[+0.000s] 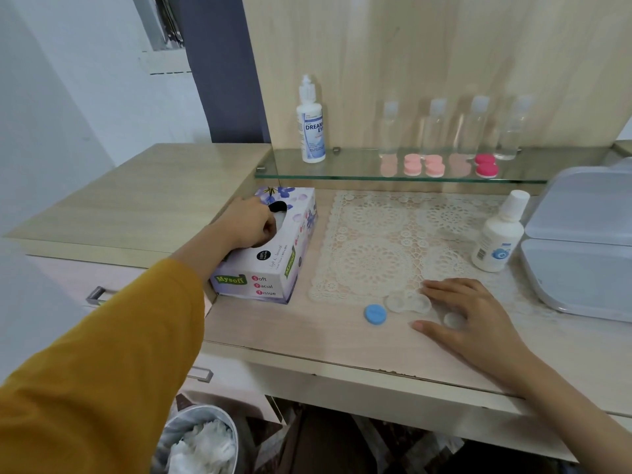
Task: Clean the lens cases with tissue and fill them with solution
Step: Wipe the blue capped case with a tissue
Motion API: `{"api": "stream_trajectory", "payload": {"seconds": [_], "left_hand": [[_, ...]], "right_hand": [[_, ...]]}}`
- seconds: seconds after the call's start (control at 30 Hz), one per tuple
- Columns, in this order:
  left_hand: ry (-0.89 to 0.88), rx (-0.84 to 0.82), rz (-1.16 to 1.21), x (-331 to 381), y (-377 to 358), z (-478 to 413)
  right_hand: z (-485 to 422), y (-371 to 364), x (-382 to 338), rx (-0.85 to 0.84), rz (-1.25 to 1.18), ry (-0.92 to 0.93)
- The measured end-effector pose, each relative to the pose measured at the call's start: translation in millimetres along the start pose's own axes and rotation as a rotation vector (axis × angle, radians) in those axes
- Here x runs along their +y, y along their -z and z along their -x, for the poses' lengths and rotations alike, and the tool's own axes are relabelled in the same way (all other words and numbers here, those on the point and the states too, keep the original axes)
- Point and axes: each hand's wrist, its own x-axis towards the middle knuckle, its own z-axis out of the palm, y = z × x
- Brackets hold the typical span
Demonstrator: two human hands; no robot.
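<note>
A clear lens case [408, 302] lies open on the table at the lace mat's front edge. Its blue cap [375, 314] lies just left of it, and a white cap [453, 319] sits between my right thumb and fingers. My right hand [478, 319] rests flat on the table, fingertips touching the case. My left hand [251, 224] is on top of the tissue box [270, 268], its curled fingers pinching the tissue [282, 220] in the opening. A white solution bottle [499, 234] stands capped on the mat at the right.
A glass shelf [342, 165] holds another solution bottle [310, 131], several clear bottles and several pink lens cases [434, 165]. A pale grey lidded box [581, 241] sits at the far right. A bin [201, 443] with used tissues stands below the table.
</note>
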Motion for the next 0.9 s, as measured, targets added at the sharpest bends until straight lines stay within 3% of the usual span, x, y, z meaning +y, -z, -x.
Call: {"api": "stream_trajectory", "payload": {"seconds": [0.3,0.43,0.9], "left_hand": [[-0.009,0.049,0.122,-4.5,5.6,3.9],[-0.033,-0.021,0.038,-2.4,6.1,2.8],[-0.046,-0.017,-0.023,-0.1,0.3,-1.5]], "right_hand": [[-0.3,-0.2,-0.8,0.009,-0.004,0.001],[-0.1,-1.2,0.1,0.013,-0.014,-0.002],[0.1,-1.6,2.4,0.009,-0.004,-0.005]]}}
